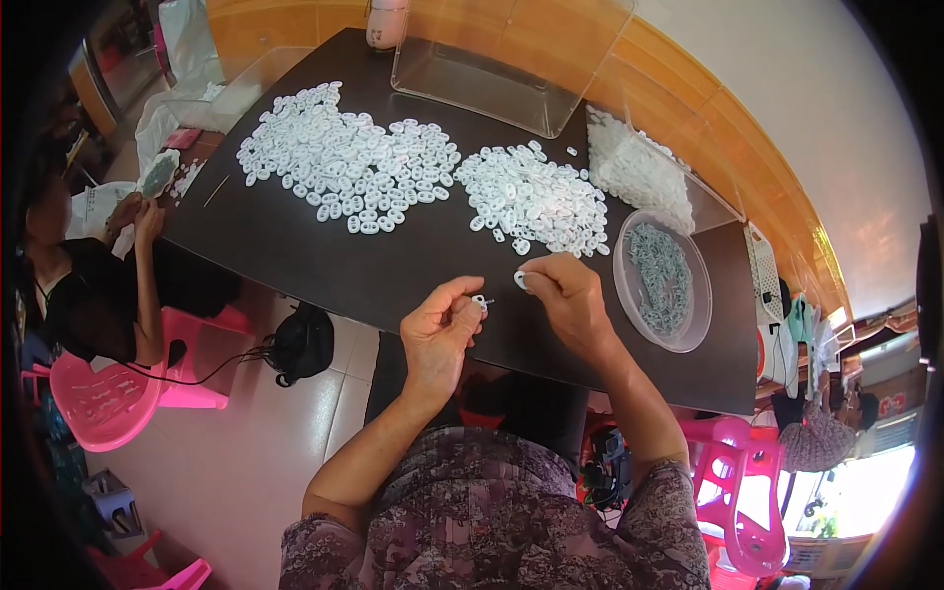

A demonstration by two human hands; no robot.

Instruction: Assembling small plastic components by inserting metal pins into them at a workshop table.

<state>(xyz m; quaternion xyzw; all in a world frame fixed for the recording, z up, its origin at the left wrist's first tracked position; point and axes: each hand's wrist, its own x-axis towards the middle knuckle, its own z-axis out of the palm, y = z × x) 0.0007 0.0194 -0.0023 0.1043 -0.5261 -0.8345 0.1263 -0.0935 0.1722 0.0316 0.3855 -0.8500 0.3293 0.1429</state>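
Observation:
My left hand [440,332] pinches a small white oval plastic piece [480,301] with a metal screw sticking out of it, just over the table's near edge. To its right, my right hand [565,295] holds another white oval piece [520,279] between thumb and fingertips. The two pieces are apart. Beyond my hands lie two heaps of white two-holed oval pieces: a wide heap [354,162] at the left and a smaller heap [536,202] at the centre. A round clear tub [704,295] full of grey screws [657,275] stands beside my right hand.
A clear plastic bin [472,84] sits at the table's far side. Another clear bin with white pieces [639,172] stands right of it. At the left, a co-worker [98,285] handles small parts. Pink plastic chairs [108,388] and a black bag [301,342] are on the floor.

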